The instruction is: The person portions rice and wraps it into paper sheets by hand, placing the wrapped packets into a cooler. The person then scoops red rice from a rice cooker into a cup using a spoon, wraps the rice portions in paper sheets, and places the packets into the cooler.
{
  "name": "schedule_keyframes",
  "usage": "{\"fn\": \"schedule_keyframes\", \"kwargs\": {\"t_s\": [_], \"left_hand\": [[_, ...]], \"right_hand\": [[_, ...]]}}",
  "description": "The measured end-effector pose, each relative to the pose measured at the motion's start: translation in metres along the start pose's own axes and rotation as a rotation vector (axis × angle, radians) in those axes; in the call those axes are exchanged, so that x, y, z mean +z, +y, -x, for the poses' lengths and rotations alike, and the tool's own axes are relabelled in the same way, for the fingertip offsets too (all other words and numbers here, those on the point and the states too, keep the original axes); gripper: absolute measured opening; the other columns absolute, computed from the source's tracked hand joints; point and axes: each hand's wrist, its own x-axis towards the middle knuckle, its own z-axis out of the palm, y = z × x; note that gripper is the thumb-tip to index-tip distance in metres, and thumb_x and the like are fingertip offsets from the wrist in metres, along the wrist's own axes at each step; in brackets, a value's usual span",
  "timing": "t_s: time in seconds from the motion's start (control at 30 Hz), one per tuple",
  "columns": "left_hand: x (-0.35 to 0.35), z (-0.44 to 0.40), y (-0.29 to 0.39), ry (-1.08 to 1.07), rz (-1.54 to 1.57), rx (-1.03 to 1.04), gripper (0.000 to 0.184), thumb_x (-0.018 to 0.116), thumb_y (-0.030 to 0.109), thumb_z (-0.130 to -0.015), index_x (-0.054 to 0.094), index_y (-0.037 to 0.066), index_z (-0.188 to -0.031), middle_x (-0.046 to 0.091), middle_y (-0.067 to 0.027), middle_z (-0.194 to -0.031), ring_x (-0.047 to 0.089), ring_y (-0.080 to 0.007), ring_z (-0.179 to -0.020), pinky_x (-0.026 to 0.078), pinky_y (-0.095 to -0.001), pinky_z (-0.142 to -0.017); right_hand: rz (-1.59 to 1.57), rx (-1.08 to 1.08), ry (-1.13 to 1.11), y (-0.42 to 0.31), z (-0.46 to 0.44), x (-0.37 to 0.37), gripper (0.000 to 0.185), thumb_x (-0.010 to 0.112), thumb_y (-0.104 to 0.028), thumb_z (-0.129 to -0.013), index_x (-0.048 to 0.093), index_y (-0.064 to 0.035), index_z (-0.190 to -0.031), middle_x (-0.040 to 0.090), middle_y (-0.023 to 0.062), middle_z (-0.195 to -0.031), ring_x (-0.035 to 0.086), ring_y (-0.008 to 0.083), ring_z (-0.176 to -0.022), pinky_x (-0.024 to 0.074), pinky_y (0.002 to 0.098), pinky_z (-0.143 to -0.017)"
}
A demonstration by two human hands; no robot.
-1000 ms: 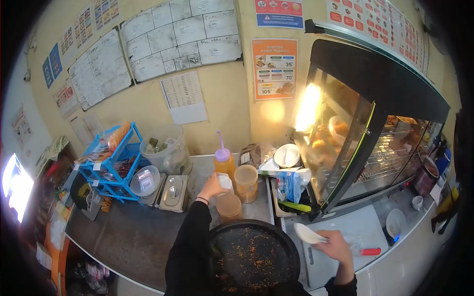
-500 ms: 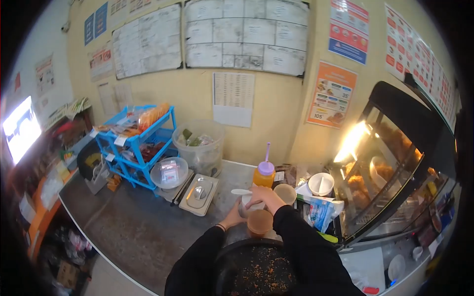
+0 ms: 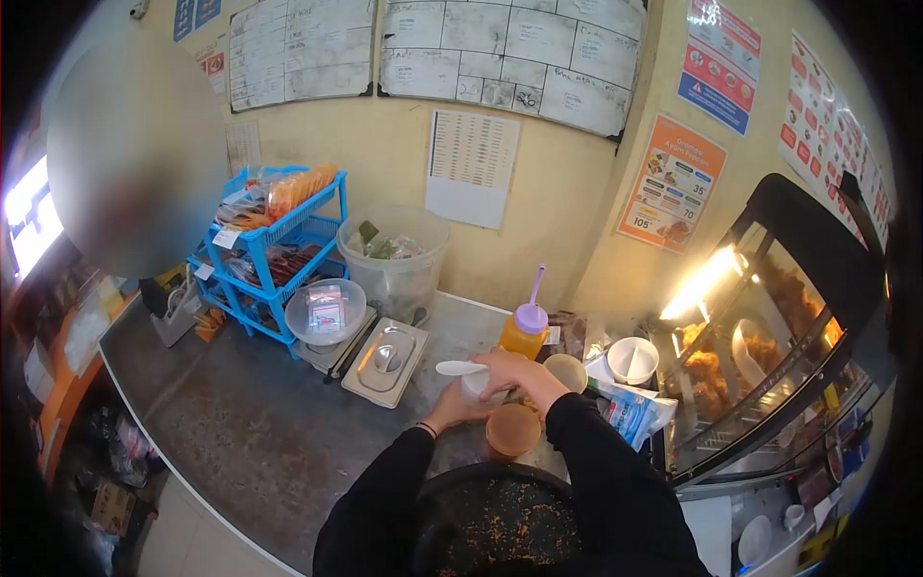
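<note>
My left hand (image 3: 456, 406) is wrapped round a small white container (image 3: 475, 384) on the steel counter. From the right, my right hand (image 3: 516, 373) reaches over the container's top, with a white spoon (image 3: 461, 367) sticking out to the left of its fingers. Just in front stands a tub with a brownish lid (image 3: 512, 430), and a second lidded tub (image 3: 565, 372) is to the right. Behind my hands is a yellow bottle with a purple top (image 3: 524, 330). A dark round pan (image 3: 495, 519) with orange crumbs lies nearest to me.
Left of my hands are a steel lidded container (image 3: 386, 363), a clear bowl (image 3: 325, 312), a large clear bucket (image 3: 394, 264) and a blue rack (image 3: 274, 255). A lit glass food warmer (image 3: 760, 346) stands right, beside a blue-white packet (image 3: 630, 415). A blurred shape covers the upper left.
My right hand has moved left with the spoon, from over the cutting board to the small white container. My left hand now holds the container's side. The view has turned left.
</note>
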Motion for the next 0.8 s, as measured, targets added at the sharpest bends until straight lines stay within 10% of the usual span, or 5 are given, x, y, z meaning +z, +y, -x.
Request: {"fn": "schedule_keyframes", "kwargs": {"t_s": [0.2, 0.4, 0.63, 0.73, 0.8], "left_hand": [[0.018, -0.003, -0.022, 0.095, -0.046, 0.061, 0.088, 0.082, 0.025, -0.049, 0.033, 0.003, -0.120, 0.049, -0.0141, -0.114, 0.049, -0.0260, -0.106, 0.040, -0.0360, -0.087], [0.005, 0.004, 0.005, 0.005, -0.036, 0.014, 0.083, 0.081, 0.024, -0.050, 0.037, 0.004, -0.118, 0.051, -0.0136, -0.113, 0.049, -0.0252, -0.105, 0.039, -0.0357, -0.088], [0.009, 0.004, 0.004, 0.038, 0.093, 0.069, 0.076, 0.079, 0.025, -0.052, 0.043, 0.003, -0.116, 0.049, -0.0136, -0.116, 0.048, -0.0276, -0.106, 0.038, -0.0346, -0.089], [0.006, -0.006, -0.032, -0.122, -0.517, 0.452, 0.085, 0.079, 0.027, -0.050, 0.038, 0.002, -0.120, 0.048, -0.0154, -0.117, 0.045, -0.0295, -0.109, 0.036, -0.0350, -0.091], [0.012, -0.004, -0.041, -0.043, -0.235, 0.194, 0.083, 0.079, 0.026, -0.050, 0.040, 0.004, -0.120, 0.046, -0.0154, -0.119, 0.042, -0.0300, -0.112, 0.032, -0.0357, -0.095]], "right_hand": [[-0.227, 0.609, 0.146, -0.016, -0.009, 0.013, 0.076, 0.065, -0.058, -0.055, 0.056, -0.0012, -0.104, 0.054, 0.0186, -0.106, 0.056, 0.0327, -0.094, 0.0454, 0.0410, -0.078], [0.169, 0.104, 0.105, -0.015, 0.003, 0.002, 0.075, 0.071, -0.055, -0.050, 0.057, -0.0027, -0.102, 0.060, 0.0155, -0.097, 0.059, 0.0286, -0.090, 0.0471, 0.0396, -0.075], [0.058, 0.421, -0.048, -0.016, -0.007, 0.010, 0.084, 0.078, -0.045, -0.045, 0.047, -0.0125, -0.116, 0.058, 0.0148, -0.103, 0.056, 0.0310, -0.095, 0.0455, 0.0431, -0.079], [0.141, 0.353, 0.099, -0.022, -0.002, 0.013, 0.076, 0.078, -0.046, -0.042, 0.055, -0.0075, -0.104, 0.061, 0.0136, -0.096, 0.058, 0.0290, -0.091, 0.0466, 0.0399, -0.076], [0.157, 0.333, 0.109, -0.023, -0.002, 0.015, 0.075, 0.079, -0.046, -0.042, 0.057, -0.0034, -0.099, 0.062, 0.0132, -0.094, 0.060, 0.0272, -0.090, 0.0475, 0.0381, -0.075]]}}
